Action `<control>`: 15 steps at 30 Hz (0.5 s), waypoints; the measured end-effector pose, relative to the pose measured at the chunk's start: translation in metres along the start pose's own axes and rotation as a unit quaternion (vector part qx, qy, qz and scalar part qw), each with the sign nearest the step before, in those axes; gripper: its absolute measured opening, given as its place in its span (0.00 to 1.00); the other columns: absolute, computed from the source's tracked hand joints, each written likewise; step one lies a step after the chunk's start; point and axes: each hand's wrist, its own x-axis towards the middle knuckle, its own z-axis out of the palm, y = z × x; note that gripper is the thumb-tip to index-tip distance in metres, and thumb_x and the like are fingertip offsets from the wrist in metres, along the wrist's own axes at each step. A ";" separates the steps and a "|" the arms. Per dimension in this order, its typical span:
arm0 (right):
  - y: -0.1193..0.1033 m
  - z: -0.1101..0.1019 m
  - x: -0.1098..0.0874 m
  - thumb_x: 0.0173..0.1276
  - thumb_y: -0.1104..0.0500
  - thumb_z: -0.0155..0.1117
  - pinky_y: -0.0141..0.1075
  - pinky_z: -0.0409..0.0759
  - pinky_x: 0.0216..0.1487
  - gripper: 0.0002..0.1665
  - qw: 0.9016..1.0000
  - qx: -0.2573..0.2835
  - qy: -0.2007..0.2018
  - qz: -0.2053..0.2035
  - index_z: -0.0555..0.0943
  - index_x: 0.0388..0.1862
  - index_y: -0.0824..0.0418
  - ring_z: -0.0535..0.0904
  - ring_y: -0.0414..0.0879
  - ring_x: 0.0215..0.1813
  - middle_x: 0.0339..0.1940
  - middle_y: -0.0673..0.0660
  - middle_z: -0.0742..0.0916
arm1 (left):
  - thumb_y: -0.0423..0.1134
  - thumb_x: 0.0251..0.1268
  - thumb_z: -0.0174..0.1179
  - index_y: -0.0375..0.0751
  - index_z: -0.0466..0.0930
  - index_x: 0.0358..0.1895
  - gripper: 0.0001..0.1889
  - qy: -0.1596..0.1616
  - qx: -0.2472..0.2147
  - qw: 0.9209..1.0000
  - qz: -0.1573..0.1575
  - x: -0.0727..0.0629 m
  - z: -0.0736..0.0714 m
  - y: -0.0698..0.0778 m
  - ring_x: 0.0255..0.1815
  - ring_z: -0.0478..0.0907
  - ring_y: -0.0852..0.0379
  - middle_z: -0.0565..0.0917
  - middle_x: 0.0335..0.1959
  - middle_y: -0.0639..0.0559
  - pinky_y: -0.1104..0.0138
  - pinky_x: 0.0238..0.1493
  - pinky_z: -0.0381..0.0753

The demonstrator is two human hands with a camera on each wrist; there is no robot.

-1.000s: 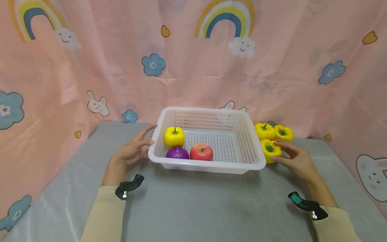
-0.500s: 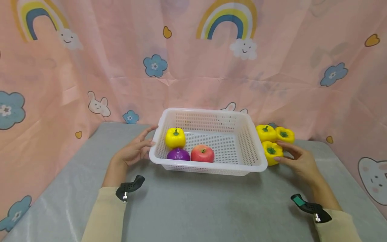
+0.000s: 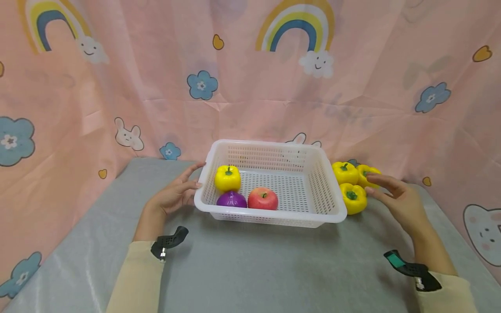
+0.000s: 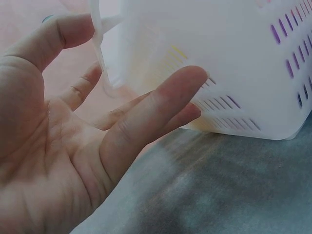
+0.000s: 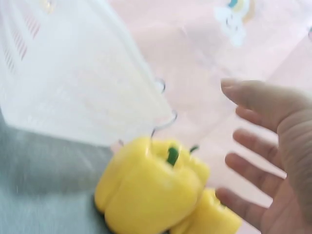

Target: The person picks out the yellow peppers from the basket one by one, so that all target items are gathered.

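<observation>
A white plastic basket [image 3: 274,219] stands on the table, holding a yellow bell pepper [image 3: 228,178], a purple onion-like vegetable [image 3: 232,199] and a red apple [image 3: 263,199]. My left hand [image 3: 177,194] touches the basket's left rim, its fingers spread and loosely extended beside the wall. Three more yellow peppers cluster right of the basket: a near one [image 3: 353,199], a back one [image 3: 345,173] and a far-right one [image 3: 365,174]. My right hand [image 3: 403,204] hovers beside the far-right pepper with parted fingers; the right wrist view shows nothing in its grasp.
A grey cloth covers the table [image 3: 258,269]. Behind it hangs a pink curtain [image 3: 242,117] printed with rainbows, flowers and rabbits, close to the basket's back. Black wrist mounts [image 3: 412,269] sit over both beige sleeves.
My right hand has come off the near yellow pepper and shifted right and slightly back, towards the far-right pepper. The left hand and basket stay in place.
</observation>
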 end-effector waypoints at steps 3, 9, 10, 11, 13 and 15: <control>-0.009 -0.001 0.000 0.73 0.52 0.64 0.13 0.72 0.55 0.27 1.000 0.008 -0.005 -0.002 0.77 0.67 0.59 0.67 0.19 0.62 0.55 0.28 0.82 | 0.34 0.74 0.54 0.63 0.45 0.80 0.39 0.000 -0.001 1.000 -0.002 0.001 -0.001 0.000 0.54 0.86 0.51 0.62 0.78 0.34 0.54 0.49 0.89; -0.034 -0.005 -0.004 0.74 0.54 0.63 0.11 0.74 0.49 0.26 0.999 0.022 -0.026 -0.009 0.77 0.67 0.63 0.74 0.20 0.58 0.53 0.26 0.81 | 0.34 0.75 0.53 0.61 0.44 0.81 0.40 -0.018 -0.005 1.000 0.008 0.003 -0.001 -0.001 0.55 0.85 0.52 0.59 0.79 0.32 0.56 0.49 0.89; -0.038 -0.005 -0.005 0.74 0.54 0.63 0.12 0.74 0.49 0.25 0.999 0.022 -0.029 -0.012 0.77 0.66 0.62 0.74 0.21 0.58 0.54 0.27 0.82 | 0.34 0.75 0.53 0.60 0.43 0.81 0.40 -0.020 -0.004 1.000 0.009 0.003 -0.002 -0.001 0.54 0.86 0.53 0.59 0.79 0.32 0.56 0.49 0.89; -0.042 -0.005 -0.006 0.74 0.54 0.63 0.12 0.74 0.49 0.25 0.999 0.023 -0.032 -0.014 0.77 0.67 0.61 0.75 0.21 0.58 0.54 0.28 0.82 | 0.34 0.75 0.53 0.60 0.43 0.81 0.40 -0.019 -0.005 1.000 0.009 0.002 -0.002 -0.001 0.53 0.86 0.54 0.59 0.78 0.32 0.56 0.49 0.89; -0.051 -0.005 -0.007 0.75 0.55 0.62 0.13 0.75 0.50 0.24 0.999 0.023 -0.036 -0.020 0.77 0.67 0.60 0.75 0.23 0.58 0.55 0.28 0.82 | 0.33 0.75 0.53 0.60 0.42 0.81 0.40 -0.017 -0.007 1.000 0.008 0.002 -0.002 -0.002 0.52 0.86 0.54 0.60 0.78 0.33 0.56 0.48 0.89; -0.059 -0.004 -0.009 0.75 0.55 0.61 0.13 0.74 0.49 0.24 0.999 0.021 -0.039 -0.023 0.77 0.67 0.58 0.75 0.23 0.58 0.55 0.28 0.82 | 0.33 0.75 0.53 0.60 0.42 0.82 0.40 -0.013 -0.009 1.000 0.006 0.002 -0.003 -0.003 0.52 0.87 0.55 0.62 0.77 0.34 0.56 0.48 0.89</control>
